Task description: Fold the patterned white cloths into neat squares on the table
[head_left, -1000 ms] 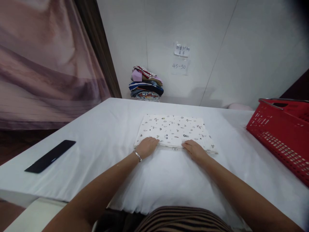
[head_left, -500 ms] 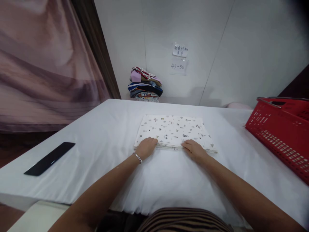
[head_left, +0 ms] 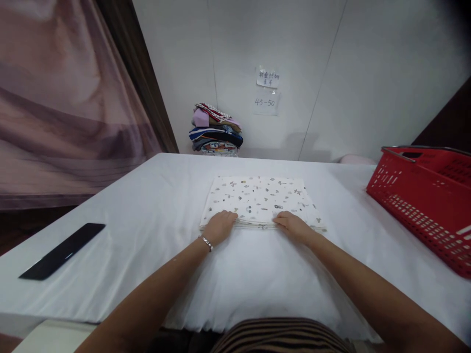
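Centrally, a folded white cloth [head_left: 253, 196] with small printed figures lies flat on the white-covered table [head_left: 147, 211]. My left hand [head_left: 220, 227] and right hand [head_left: 295, 228] touch its near edge, a gap between them, fingers drawn together; whether they pinch the layers, I cannot tell. Outward: a bracelet [head_left: 206, 243] on my left wrist; a flat black object [head_left: 61, 254], left; a red basket [head_left: 419, 189], right; a pile of fabrics [head_left: 216, 131] beyond the far edge.

At upper centre, on the pale grey wall [head_left: 290, 39], a white paper sheet [head_left: 266, 109] reads "45-50"; the white paper slip [head_left: 268, 78] above bears handwritten Chinese characters, too blurred to read.
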